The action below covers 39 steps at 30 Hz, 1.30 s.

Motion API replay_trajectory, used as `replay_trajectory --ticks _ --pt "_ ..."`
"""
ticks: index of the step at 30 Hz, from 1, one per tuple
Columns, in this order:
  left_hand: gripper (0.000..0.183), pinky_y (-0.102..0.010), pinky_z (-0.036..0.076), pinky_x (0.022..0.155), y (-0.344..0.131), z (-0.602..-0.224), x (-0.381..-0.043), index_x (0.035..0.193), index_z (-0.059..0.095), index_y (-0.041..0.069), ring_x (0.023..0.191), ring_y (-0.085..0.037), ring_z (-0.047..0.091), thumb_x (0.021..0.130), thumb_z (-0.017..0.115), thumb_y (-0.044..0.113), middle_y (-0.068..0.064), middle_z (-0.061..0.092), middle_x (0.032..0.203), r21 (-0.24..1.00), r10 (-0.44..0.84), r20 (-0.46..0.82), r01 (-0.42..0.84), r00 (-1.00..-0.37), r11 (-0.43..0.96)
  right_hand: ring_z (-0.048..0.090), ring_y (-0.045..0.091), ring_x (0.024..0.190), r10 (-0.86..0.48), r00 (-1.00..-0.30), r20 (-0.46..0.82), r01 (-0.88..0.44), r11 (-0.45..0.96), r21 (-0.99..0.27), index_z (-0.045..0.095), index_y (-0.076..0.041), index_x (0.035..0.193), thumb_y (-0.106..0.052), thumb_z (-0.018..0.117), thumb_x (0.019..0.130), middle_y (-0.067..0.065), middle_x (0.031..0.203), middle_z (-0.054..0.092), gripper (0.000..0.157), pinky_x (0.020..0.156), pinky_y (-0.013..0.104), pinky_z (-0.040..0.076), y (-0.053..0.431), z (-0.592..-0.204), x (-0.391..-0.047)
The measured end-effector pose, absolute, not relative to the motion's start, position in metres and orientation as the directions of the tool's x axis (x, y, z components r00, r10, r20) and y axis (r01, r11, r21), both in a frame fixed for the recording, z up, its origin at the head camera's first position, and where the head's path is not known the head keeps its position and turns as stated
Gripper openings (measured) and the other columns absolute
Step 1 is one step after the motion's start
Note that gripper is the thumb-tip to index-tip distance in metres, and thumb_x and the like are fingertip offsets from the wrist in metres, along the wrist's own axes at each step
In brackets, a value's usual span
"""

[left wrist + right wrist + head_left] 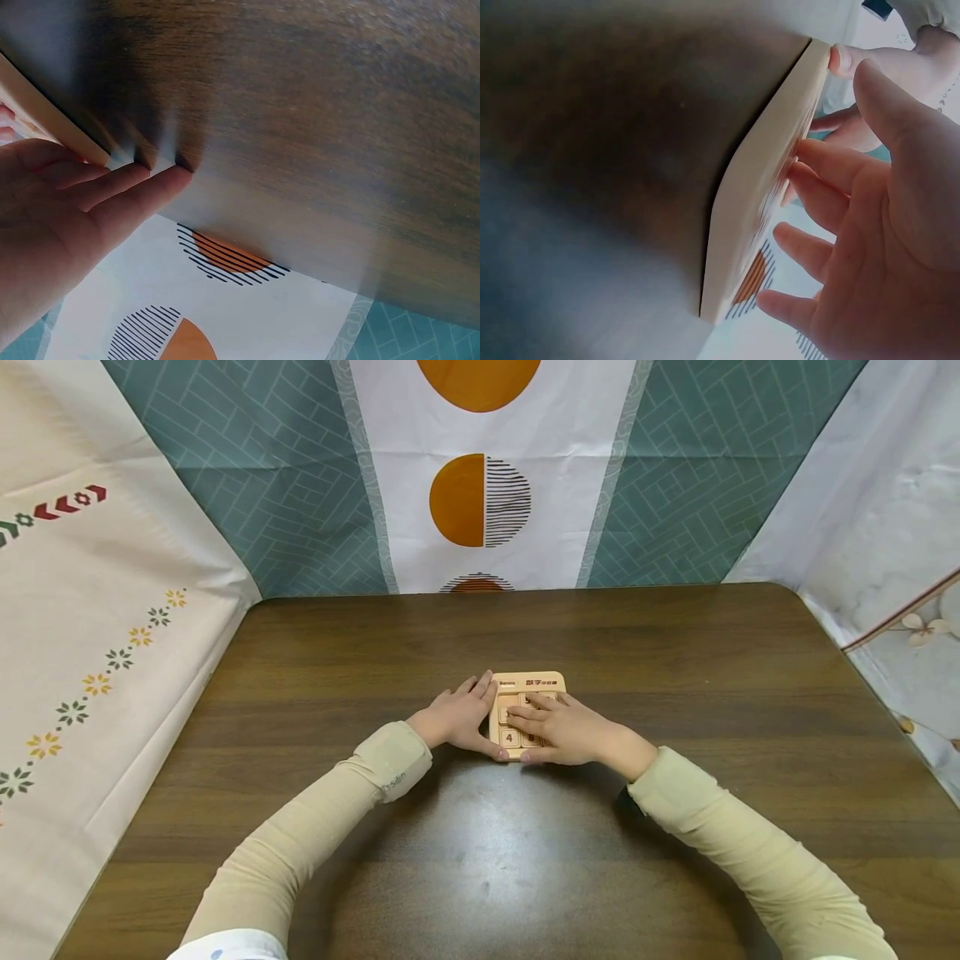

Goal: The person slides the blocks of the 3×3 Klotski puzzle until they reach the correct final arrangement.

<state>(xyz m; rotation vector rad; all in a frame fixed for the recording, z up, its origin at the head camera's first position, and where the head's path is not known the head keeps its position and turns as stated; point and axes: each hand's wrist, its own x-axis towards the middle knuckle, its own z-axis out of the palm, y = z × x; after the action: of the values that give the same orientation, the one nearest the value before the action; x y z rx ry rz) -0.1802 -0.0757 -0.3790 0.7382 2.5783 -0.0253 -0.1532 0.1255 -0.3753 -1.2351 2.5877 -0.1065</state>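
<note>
A light wooden number puzzle board [553, 678] lies flat on the table, with printed writing along its far edge. Square numbered tiles sit inside its frame; a tile marked 4 [509, 738] shows at the near left. My left hand [463, 718] braces the board's left side, thumb at the near left corner and straight fingers along the far left edge. Two of its fingertips [186, 173] reach to the table beside the board. Over the tiles spreads my right hand [576, 731], fingertips touching them and thumb by the near edge. It covers several tiles.
The brown wooden table [360, 643] extends around the board, with a glare spot in front. Behind it hangs a patterned cloth [300, 518] with orange circles. White printed cloths [127, 627] hang at both sides.
</note>
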Motion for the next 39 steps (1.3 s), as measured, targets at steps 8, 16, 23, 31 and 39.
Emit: replay_trajectory --ticks 8,16,23,31,39 --pt "0.12 -0.051 0.026 0.101 -0.075 -0.38 -0.181 0.146 0.003 0.001 0.136 -0.034 0.01 0.066 0.055 0.075 -0.014 -0.005 0.151 0.096 0.498 -0.429 0.51 -0.754 0.855 0.017 0.031 0.136 -0.758 -0.613 -0.222 -0.732 0.651 -0.199 0.034 -0.013 0.142 -0.047 0.046 0.092 0.004 0.145 0.031 0.062 0.101 0.06 0.017 0.124 -0.375 -0.162" --pt "0.121 -0.052 0.027 0.1 -0.075 -0.381 -0.182 0.146 0.004 0.002 0.136 -0.033 0.01 0.065 0.055 0.077 -0.014 -0.004 0.151 0.103 0.503 -0.424 0.511 -0.754 0.853 0.018 0.032 0.135 -0.742 -0.632 -0.224 -0.72 0.669 -0.185 0.033 -0.013 0.143 -0.047 0.046 0.092 0.006 0.146 0.03 0.063 0.1 0.06 0.019 0.123 -0.377 -0.169" --pt "0.121 -0.053 0.027 0.1 -0.076 -0.38 -0.181 0.146 0.003 0.002 0.136 -0.034 0.011 0.066 0.056 0.075 -0.014 -0.004 0.151 0.103 0.506 -0.421 0.514 -0.753 0.851 0.018 0.032 0.135 -0.745 -0.63 -0.22 -0.722 0.666 -0.187 0.032 -0.014 0.143 -0.047 0.046 0.092 0.005 0.146 0.029 0.062 0.099 0.061 0.019 0.124 -0.376 -0.171" --pt "0.121 -0.052 0.027 0.1 -0.075 -0.38 -0.181 0.146 0.002 0.002 0.136 -0.033 0.01 0.065 0.056 0.076 -0.013 -0.005 0.151 0.097 0.493 -0.427 0.504 -0.758 0.858 0.018 0.031 0.135 -0.751 -0.631 -0.192 -0.722 0.66 -0.207 0.036 -0.012 0.141 -0.045 0.047 0.092 0.006 0.146 0.031 0.061 0.1 0.06 0.018 0.135 -0.372 -0.162" --pt "0.121 -0.052 0.026 0.101 -0.075 -0.38 -0.181 0.146 0.002 0.002 0.136 -0.033 0.01 0.066 0.056 0.075 -0.013 -0.005 0.151 0.098 0.491 -0.432 0.501 -0.757 0.86 0.02 0.035 0.134 -0.756 -0.627 -0.186 -0.732 0.654 -0.189 0.04 -0.009 0.139 -0.046 0.05 0.09 0.01 0.145 0.032 0.061 0.099 0.06 0.02 0.148 -0.37 -0.149"
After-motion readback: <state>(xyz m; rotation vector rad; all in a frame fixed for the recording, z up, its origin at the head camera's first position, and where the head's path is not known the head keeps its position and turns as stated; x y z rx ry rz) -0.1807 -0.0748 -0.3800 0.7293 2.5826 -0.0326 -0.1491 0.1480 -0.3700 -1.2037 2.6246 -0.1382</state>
